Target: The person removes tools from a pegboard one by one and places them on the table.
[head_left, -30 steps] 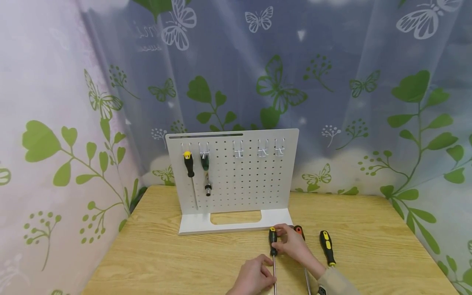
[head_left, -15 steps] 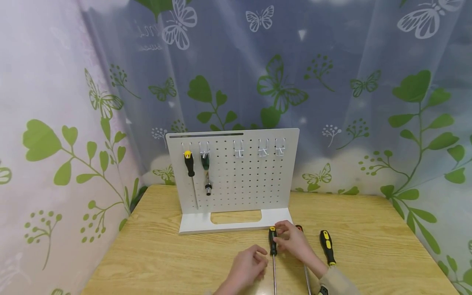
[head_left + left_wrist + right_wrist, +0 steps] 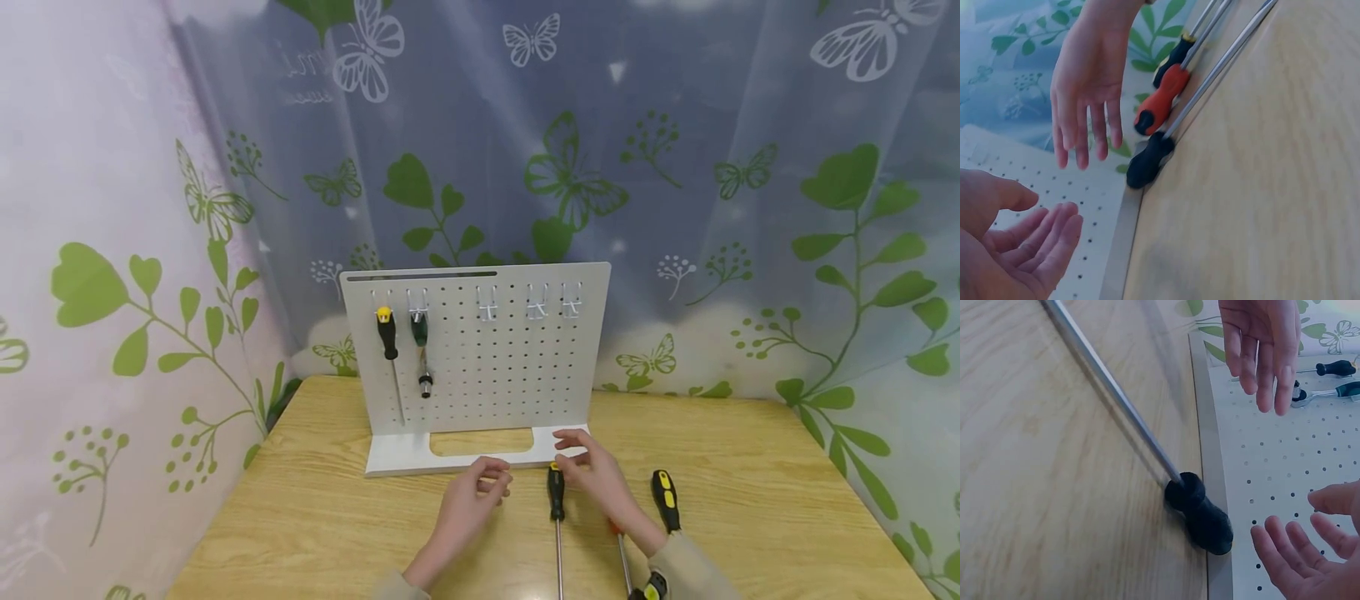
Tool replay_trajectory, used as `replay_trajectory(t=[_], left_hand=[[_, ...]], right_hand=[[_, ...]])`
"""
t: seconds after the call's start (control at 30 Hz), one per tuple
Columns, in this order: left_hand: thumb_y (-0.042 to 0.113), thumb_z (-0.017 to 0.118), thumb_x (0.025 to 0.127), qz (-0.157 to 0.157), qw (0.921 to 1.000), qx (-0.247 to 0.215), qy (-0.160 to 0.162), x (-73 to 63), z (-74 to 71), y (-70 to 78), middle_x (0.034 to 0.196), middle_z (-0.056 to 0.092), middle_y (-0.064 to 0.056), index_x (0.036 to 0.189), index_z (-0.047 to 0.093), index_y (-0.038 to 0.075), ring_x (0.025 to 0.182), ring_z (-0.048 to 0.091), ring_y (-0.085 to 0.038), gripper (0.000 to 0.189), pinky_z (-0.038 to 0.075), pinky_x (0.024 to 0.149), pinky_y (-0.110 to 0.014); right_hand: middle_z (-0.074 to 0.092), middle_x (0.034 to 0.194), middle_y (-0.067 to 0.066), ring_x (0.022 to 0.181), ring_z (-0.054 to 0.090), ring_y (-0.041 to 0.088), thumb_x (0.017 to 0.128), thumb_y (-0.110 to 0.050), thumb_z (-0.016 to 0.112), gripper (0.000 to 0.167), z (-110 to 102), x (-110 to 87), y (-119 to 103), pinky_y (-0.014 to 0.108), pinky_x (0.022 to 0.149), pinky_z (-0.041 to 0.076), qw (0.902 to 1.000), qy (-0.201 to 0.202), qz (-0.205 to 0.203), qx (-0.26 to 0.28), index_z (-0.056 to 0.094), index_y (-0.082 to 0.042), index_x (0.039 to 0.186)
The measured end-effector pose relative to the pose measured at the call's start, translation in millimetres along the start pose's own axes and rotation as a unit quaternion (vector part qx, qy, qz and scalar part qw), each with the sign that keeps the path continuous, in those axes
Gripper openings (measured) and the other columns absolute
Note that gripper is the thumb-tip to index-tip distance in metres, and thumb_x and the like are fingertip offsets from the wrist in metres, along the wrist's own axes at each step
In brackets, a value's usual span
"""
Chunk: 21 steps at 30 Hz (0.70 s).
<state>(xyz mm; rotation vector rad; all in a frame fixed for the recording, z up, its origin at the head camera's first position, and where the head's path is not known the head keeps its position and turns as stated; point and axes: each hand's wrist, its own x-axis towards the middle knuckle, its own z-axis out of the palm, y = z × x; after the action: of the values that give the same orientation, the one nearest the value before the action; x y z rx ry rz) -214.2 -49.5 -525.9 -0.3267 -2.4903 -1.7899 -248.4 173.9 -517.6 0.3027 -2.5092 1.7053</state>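
Note:
Both bare hands hover empty over the table in front of the white pegboard (image 3: 480, 358), fingers loosely bent. My left hand (image 3: 467, 507) is left of a black-handled screwdriver (image 3: 556, 496) with a yellow end, clear of it. My right hand (image 3: 600, 487) hangs near that handle's top end; the right wrist view shows its fingers (image 3: 1294, 553) apart from the screwdriver (image 3: 1207, 522). A red-handled screwdriver (image 3: 1163, 103) lies to the right, mostly hidden by my right arm in the head view. Beyond it lies a black-and-yellow screwdriver (image 3: 665, 500).
On the board's left hang a yellow-topped screwdriver (image 3: 387, 333) and a green-handled ratchet wrench (image 3: 421, 333). Three more hooks (image 3: 488, 307) to the right carry nothing. The board's base (image 3: 397, 454) stands just behind the loose screwdrivers. A patterned curtain surrounds the wooden table.
My left hand has left the screwdriver's shaft and moved up and left. My right hand has drawn off the handle and risen slightly toward the board. The screwdriver stays on the table.

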Motion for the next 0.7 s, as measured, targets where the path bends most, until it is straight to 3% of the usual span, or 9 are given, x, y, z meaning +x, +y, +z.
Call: replay_trajectory(t=[0.37,0.53,0.7], left_hand=[[0.008,0.063,0.1,0.031,0.9978,-0.025,0.053,12.6,-26.6,-1.6,0.11,0.072,-0.016,0.115,0.066,-0.002,0.095,0.072,-0.027,0.019,0.061,0.078,-0.024],[0.007,0.064,0.1,0.025,0.9955,-0.023,0.089,18.0,-38.2,-0.2,0.111,0.074,-0.013,0.115,0.068,0.002,0.098,0.072,-0.027,0.017,0.059,0.079,-0.019],[0.01,0.064,0.1,0.038,0.9896,-0.04,0.133,25.5,-52.0,1.4,0.112,0.073,-0.016,0.115,0.069,0.001,0.098,0.072,-0.03,0.018,0.06,0.081,-0.023]], right_hand=[[0.066,0.12,0.024,0.101,0.069,0.034,0.098,-0.004,0.065,0.034,5.2,17.1,-19.8,0.043,0.079,0.063,0.9995,-0.003,-0.022,0.024,0.061,0.001,0.132],[0.067,0.122,0.021,0.104,0.068,0.034,0.099,-0.007,0.064,0.034,9.7,26.1,-27.4,0.037,0.08,0.062,0.9987,-0.006,-0.047,0.019,0.061,-0.001,0.133],[0.069,0.12,0.016,0.105,0.069,0.033,0.099,-0.007,0.065,0.032,17.7,36.9,-35.6,0.03,0.082,0.061,0.9983,-0.004,-0.056,0.016,0.063,-0.002,0.131]])
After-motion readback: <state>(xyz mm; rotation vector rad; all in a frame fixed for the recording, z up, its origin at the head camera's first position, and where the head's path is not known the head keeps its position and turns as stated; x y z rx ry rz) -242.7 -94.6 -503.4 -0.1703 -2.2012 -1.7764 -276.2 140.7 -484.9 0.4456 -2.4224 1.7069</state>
